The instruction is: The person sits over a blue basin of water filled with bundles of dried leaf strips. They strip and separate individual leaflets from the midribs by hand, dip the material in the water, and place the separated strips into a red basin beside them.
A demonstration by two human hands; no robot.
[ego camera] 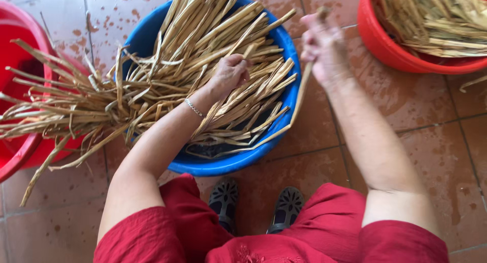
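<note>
Straw-coloured stalks (213,55) in blue tub (284,55): left hand (231,73) closed on the bundle, right hand (322,45) pinching one stalk (300,98); best drawn out slowly, bundle steadied.

Three tubs stand on the floor: one blue tub (286,98) in the middle, one red tub (15,151) at the left, one red tub (385,47) far right. Two hands, two dark sandals (224,198), one thin bracelet (194,108). The straw-coloured strips (177,60) are too many to count.

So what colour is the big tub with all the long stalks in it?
The tub is bright blue, seen in the head view, under the left hand.
</note>
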